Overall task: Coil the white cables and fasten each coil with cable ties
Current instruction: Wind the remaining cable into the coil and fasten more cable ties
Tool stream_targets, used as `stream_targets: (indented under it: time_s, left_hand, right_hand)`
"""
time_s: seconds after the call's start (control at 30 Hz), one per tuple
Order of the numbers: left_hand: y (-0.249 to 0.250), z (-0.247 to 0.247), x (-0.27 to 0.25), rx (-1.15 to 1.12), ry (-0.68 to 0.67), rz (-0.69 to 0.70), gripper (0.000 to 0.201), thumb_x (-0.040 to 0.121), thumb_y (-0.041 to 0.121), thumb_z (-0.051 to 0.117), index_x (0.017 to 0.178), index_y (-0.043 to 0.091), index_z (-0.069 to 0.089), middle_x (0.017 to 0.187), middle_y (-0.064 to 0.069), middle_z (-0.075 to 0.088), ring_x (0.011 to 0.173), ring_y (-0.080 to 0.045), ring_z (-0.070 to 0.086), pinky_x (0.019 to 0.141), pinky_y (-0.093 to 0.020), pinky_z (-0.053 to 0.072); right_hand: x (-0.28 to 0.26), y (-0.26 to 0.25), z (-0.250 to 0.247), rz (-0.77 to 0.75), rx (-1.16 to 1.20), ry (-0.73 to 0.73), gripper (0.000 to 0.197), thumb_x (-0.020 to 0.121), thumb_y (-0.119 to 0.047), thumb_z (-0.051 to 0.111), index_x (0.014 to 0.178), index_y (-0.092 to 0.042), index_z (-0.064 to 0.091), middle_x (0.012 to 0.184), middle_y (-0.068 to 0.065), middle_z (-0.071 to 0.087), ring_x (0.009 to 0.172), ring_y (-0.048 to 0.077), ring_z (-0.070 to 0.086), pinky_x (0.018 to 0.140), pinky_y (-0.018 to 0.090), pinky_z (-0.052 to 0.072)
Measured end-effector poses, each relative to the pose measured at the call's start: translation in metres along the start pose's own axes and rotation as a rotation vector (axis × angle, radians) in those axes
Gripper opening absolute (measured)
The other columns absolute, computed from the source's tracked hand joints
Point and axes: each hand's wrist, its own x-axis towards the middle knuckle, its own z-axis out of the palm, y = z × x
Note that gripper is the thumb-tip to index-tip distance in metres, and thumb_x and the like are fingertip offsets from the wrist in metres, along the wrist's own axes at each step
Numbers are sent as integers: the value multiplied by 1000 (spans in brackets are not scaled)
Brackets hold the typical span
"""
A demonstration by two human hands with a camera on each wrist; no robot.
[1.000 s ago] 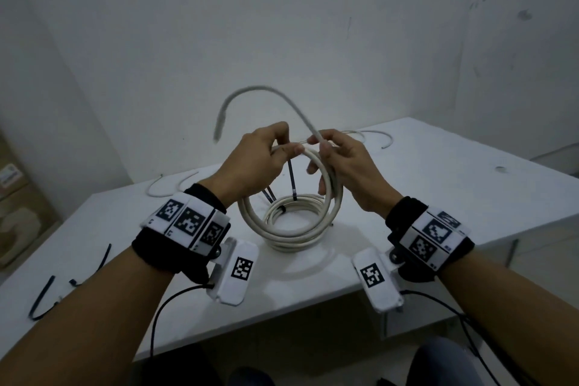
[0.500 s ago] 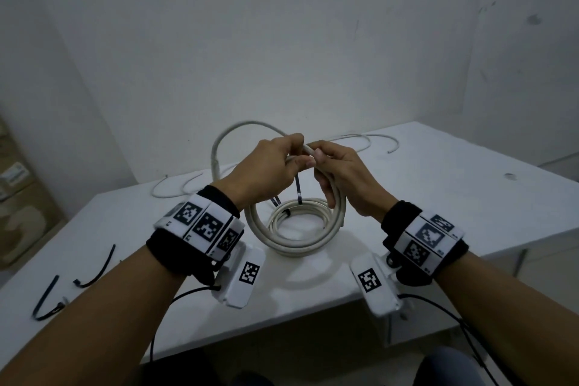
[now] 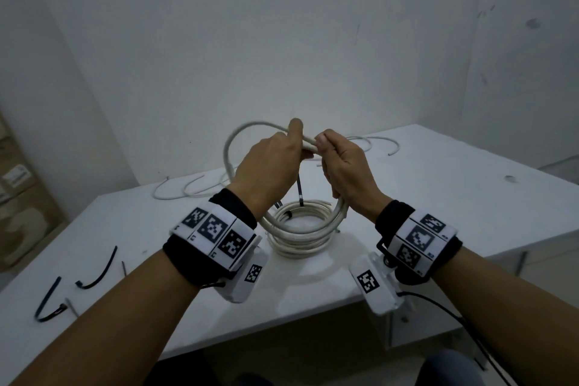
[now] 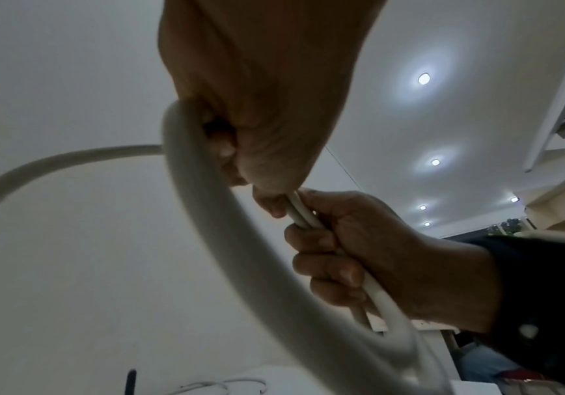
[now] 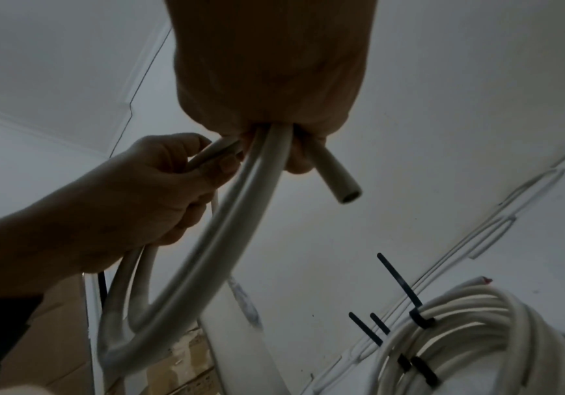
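Two hands hold white cable (image 3: 336,216) loops upright above bench (image 3: 454,197). Left hand (image 3: 272,166) grip clamped on loop top; right hand (image 3: 347,172) grip clamped beside it, cut hollow end (image 5: 340,184) poking out. Thick, smooth, off-white sheath. Below, finished coil (image 3: 300,238) lies flat on bench, bound with black cable ties (image 5: 406,296).
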Motion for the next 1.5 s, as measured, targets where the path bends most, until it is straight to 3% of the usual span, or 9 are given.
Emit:
stream_targets:
  time_s: [0.27, 0.47, 0.67, 0.83, 0.93, 1.1, 1.27, 1.37, 1.5]
  left_hand:
    - [3, -2, -6, 166, 75, -40, 12, 102, 11, 38, 107, 5, 48, 97, -14, 57, 69, -27, 47, 60, -30, 27]
    - [-4, -11, 1, 147, 174, 89, 17, 87, 10, 65, 78, -1, 56, 86, -21, 53, 76, -35, 50, 53, -31, 30]
    - [-13, -7, 4, -235, -56, -59, 21, 101, 27, 43, 87, 11, 41, 66, 3, 45, 53, -13, 41, 46, -24, 28]
    - [-14, 2, 2, -307, -35, -138, 23, 100, 29, 44, 86, 11, 44, 65, 4, 46, 54, -11, 43, 46, -23, 28]
    - [-21, 6, 3, -313, 26, -222, 25, 100, 32, 43, 86, 11, 43, 64, 2, 45, 52, -13, 42, 45, -25, 27]
    - [-48, -4, 11, -297, 147, -448, 29, 101, 33, 42, 93, 6, 49, 81, -10, 51, 64, -24, 47, 57, -32, 34]
    - [-53, -6, 22, -326, 212, -543, 35, 102, 31, 41, 107, -2, 53, 90, -16, 55, 72, -29, 51, 60, -35, 37]
    - [-53, -3, 21, -283, 227, -549, 35, 103, 31, 38, 110, -2, 51, 96, -21, 58, 74, -31, 51, 61, -37, 39]
    - [-53, -1, 14, -152, 213, -501, 30, 104, 26, 34, 110, -1, 47, 85, -16, 52, 70, -30, 46, 60, -37, 33]
  right_hand:
    - [4, -18, -11, -120, -186, -88, 25, 90, -37, 59, 90, -12, 63, 57, -4, 50, 42, 7, 46, 37, 19, 38]
    - [13, -14, -12, -262, -268, -10, 22, 90, -31, 61, 93, -9, 66, 67, 6, 63, 59, 18, 54, 51, 20, 39]
    - [17, -10, -14, -311, -239, 2, 23, 85, -29, 68, 91, -7, 68, 66, -6, 60, 56, 3, 54, 54, 10, 39]
    - [22, -5, -14, -206, -200, -92, 26, 86, -33, 68, 95, -9, 68, 67, -8, 61, 55, 5, 54, 51, 14, 40]
    - [20, -6, -16, -86, -285, -166, 38, 90, -42, 59, 117, -17, 55, 84, -3, 61, 73, 12, 60, 66, 26, 50]
    - [-9, 2, -18, 148, -223, 69, 37, 93, -51, 43, 111, -19, 48, 97, 7, 61, 82, 17, 58, 69, 27, 44]
    - [-45, 5, 3, 556, 247, -380, 39, 90, -37, 60, 117, -15, 43, 100, 15, 67, 78, 23, 67, 65, 33, 53]
    - [-53, 1, 19, 525, 586, -303, 10, 94, -7, 55, 103, -5, 50, 90, 21, 64, 69, 23, 68, 64, 33, 55]
    - [-52, -9, 30, 268, 412, -4, 17, 93, -3, 55, 93, -17, 44, 71, 12, 60, 53, 19, 57, 49, 29, 50]
